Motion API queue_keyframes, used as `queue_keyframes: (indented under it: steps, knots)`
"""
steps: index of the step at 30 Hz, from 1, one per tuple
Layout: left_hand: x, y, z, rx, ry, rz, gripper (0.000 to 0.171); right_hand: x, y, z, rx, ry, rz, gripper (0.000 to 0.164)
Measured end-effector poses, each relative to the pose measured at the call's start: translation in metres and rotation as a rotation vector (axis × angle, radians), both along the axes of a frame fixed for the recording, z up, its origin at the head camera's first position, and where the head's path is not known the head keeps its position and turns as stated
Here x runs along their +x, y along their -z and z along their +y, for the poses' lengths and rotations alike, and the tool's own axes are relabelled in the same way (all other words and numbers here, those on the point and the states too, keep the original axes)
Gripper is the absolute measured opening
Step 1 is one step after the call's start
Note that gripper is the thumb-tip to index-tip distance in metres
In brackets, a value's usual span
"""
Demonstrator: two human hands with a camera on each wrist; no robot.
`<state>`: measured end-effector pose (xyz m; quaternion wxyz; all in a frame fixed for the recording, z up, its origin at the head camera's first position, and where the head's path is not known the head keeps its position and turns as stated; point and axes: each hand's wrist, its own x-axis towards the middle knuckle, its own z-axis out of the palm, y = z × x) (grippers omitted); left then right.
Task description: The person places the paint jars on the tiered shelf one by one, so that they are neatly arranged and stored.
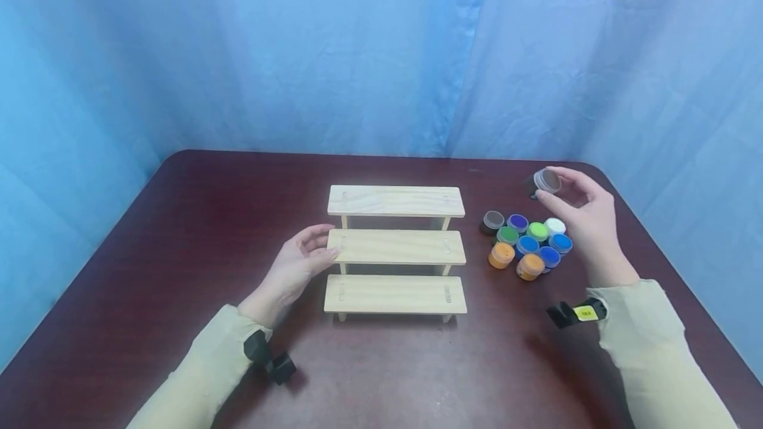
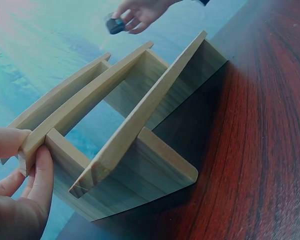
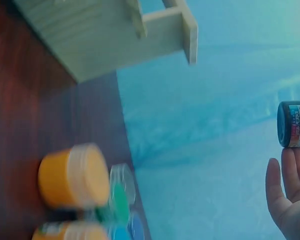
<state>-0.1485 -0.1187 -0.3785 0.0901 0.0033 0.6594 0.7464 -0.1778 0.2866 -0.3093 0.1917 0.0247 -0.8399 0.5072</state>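
Note:
A three-tier wooden display stand (image 1: 396, 247) stands mid-table. My left hand (image 1: 296, 269) pinches the left end of its middle shelf, thumb on top and fingers beneath, as the left wrist view shows closely. Raised above the back right of the table, my right hand (image 1: 587, 214) holds a dark paint jar (image 1: 545, 182) with a clear-rimmed lid, tilted, between thumb and fingers. In the right wrist view a printed label shows on that paint jar (image 3: 293, 124). Below the right hand several more paint jars (image 1: 527, 245) sit in a cluster, with orange, green, blue, purple, white and dark lids.
The dark red-brown table (image 1: 179, 250) extends around the stand on all sides. Blue curtains (image 1: 334, 51) hang behind and beside it. The jar cluster lies a short way right of the stand. Black wrist cameras (image 1: 271, 357) are strapped over both sleeves.

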Motion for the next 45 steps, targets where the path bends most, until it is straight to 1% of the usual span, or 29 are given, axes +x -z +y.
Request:
queue_keyframes:
  steps: [5, 14, 17, 23, 27, 31, 35, 40, 45]
  knots:
    - [-0.001, 0.001, 0.0, -0.003, 0.009, 0.003, 0.052, -0.008, -0.008, -0.023, -0.011, -0.044, 0.006, 0.039]
    - [-0.002, 0.003, 0.002, 0.004, 0.014, 0.004, 0.052, -0.02, -0.019, -0.065, -0.054, -0.175, 0.014, 0.04]
    - [-0.002, 0.004, 0.002, 0.003, 0.016, 0.005, 0.052, -0.023, -0.021, -0.08, -0.063, -0.209, 0.004, 0.041]
    - [-0.003, 0.004, 0.004, 0.0, 0.015, 0.008, 0.051, -0.03, -0.023, -0.107, -0.074, -0.292, -0.015, 0.041]
    - [-0.003, 0.004, 0.003, 0.001, 0.015, 0.004, 0.053, -0.035, -0.022, -0.127, -0.122, -0.35, -0.019, 0.04]
    - [-0.002, 0.003, 0.001, 0.003, 0.012, -0.001, 0.057, -0.038, -0.02, -0.148, -0.16, -0.38, -0.016, 0.041]
    - [-0.001, 0.002, -0.001, 0.006, 0.007, -0.002, 0.057, -0.039, -0.019, -0.167, -0.152, -0.395, -0.035, 0.042]
    - [-0.001, 0.002, -0.002, -0.001, 0.012, 0.007, 0.057, -0.042, -0.016, -0.185, -0.081, -0.419, -0.084, 0.04]
    - [-0.001, 0.003, -0.002, 0.004, 0.018, -0.008, 0.056, -0.042, -0.015, -0.198, 0.007, -0.441, -0.128, 0.039]
